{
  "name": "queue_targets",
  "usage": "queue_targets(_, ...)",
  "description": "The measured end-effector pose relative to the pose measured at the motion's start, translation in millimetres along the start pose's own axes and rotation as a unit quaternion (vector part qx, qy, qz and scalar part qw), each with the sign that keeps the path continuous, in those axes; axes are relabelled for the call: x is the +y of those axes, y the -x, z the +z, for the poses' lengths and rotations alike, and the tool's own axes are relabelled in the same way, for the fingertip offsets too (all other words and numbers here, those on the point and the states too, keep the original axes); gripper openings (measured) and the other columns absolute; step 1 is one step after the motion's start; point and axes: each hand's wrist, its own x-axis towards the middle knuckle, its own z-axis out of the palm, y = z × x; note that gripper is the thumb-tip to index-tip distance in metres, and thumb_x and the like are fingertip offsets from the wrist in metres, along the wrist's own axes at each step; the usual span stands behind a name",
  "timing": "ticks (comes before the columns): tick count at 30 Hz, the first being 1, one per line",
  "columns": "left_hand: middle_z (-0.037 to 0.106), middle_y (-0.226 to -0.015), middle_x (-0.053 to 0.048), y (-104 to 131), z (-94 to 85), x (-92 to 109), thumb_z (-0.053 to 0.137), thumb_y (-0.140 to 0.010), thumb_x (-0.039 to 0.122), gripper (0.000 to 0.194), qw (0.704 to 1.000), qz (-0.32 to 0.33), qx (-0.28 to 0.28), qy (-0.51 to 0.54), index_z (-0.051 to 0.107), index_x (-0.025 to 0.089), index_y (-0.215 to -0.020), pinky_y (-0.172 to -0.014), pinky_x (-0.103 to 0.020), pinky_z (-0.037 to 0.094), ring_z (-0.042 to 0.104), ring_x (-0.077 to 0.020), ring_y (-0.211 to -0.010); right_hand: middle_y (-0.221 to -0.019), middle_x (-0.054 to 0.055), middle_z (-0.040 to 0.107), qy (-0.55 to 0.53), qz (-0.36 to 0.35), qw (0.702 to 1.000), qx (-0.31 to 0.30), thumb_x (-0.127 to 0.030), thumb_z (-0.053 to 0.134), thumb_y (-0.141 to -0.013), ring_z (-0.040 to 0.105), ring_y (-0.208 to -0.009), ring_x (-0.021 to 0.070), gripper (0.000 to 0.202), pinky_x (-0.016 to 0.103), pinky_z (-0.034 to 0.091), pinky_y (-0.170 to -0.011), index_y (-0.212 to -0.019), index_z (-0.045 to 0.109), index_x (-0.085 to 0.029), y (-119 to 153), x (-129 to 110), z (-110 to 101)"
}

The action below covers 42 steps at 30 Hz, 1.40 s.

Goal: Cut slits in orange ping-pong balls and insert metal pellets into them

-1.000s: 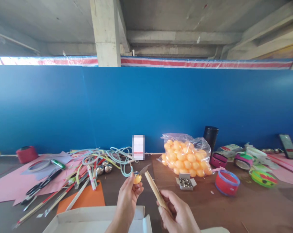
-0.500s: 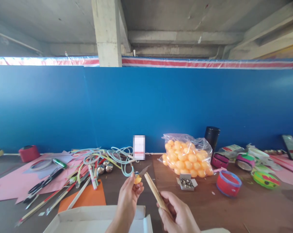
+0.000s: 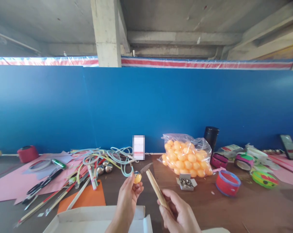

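Observation:
My left hand pinches a small orange ball whose upper left side carries shiny silver tacks or a silver cover. In my right hand is a hammer, its pale wooden handle slanting up to the left. The dark, pointed hammer head is close to the upper right of the ball; whether they touch I cannot tell. To the right of the hammer stands an open little box of silver thumbtacks. Behind it lies a clear bag of orange balls.
A white box sits at the front left. Scissors, pale blue tubing and silver balls lie at left. A red round pouch, a black cylinder and a phone are at right.
The hammer head has risen slightly beside the ball. The ball has turned or lifted a little in my left fingers, and more of its round orange side shows.

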Motion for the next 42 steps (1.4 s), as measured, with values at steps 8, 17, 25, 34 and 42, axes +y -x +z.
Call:
queue_targets(8, 0.063, -0.067, -0.004, 0, -0.8, 0, 0.069, -0.068, 0.031, 0.025, 1.0, 0.002, -0.001, 0.003, 0.06, 0.011, -0.08, -0.054, -0.021, 0.051, 0.058, -0.0093, -0.056, -0.081, 0.005, 0.065, -0.003, -0.01, 1.0, -0.008, -0.031, 0.05, -0.077, 0.062, -0.064, 0.0156, 0.027, 0.024, 0.05, -0.06, -0.101, 0.056, -0.018, 0, 2, -1)
queue_targets(17, 0.062, -0.067, -0.004, 1, -0.1, 1, 0.069, -0.068, 0.03, 0.024, 1.0, 0.0, -0.001, -0.002, 0.059, 0.011, -0.08, -0.054, -0.021, 0.051, 0.058, -0.0093, -0.056, -0.081, 0.006, 0.065, 0.005, 0.01, 1.0, 0.0, -0.036, 0.05, -0.077, 0.062, -0.067, 0.0171, 0.029, 0.024, 0.05, -0.058, -0.098, 0.057, -0.018, -1, 1, -1)
queue_targets(25, 0.061, -0.066, -0.004, 0, 0.8, 1, 0.069, -0.068, 0.029, 0.024, 1.0, -0.002, 0.005, -0.005, 0.06, 0.011, -0.081, -0.053, -0.022, 0.051, 0.058, -0.0094, -0.056, -0.078, 0.005, 0.065, 0.015, 0.008, 1.0, -0.014, -0.032, 0.049, -0.076, 0.06, -0.058, 0.0147, 0.027, 0.024, 0.049, -0.056, -0.098, 0.057, -0.018, -1, 2, -1)
queue_targets(34, 0.061, -0.069, -0.004, 3, 0.2, 1, 0.067, -0.069, 0.035, 0.029, 1.0, 0.005, -0.017, -0.021, 0.06, 0.011, -0.084, -0.053, -0.022, 0.05, 0.057, -0.0094, -0.056, -0.073, 0.001, 0.064, 0.018, 0.082, 0.996, -0.001, -0.03, 0.044, -0.078, 0.054, -0.044, 0.0097, 0.028, 0.018, 0.044, -0.04, -0.101, 0.054, -0.017, -5, 7, -3)
queue_targets(42, 0.061, -0.07, -0.003, 7, 2.0, 3, 0.068, -0.067, 0.034, 0.028, 0.999, 0.003, -0.018, -0.035, 0.061, 0.012, -0.083, -0.052, -0.022, 0.052, 0.059, -0.0105, -0.057, -0.075, 0.001, 0.066, 0.026, 0.125, 0.991, -0.048, -0.022, 0.041, -0.079, 0.057, -0.041, 0.0087, 0.021, 0.017, 0.042, -0.039, -0.093, 0.054, -0.017, -6, 16, -3)
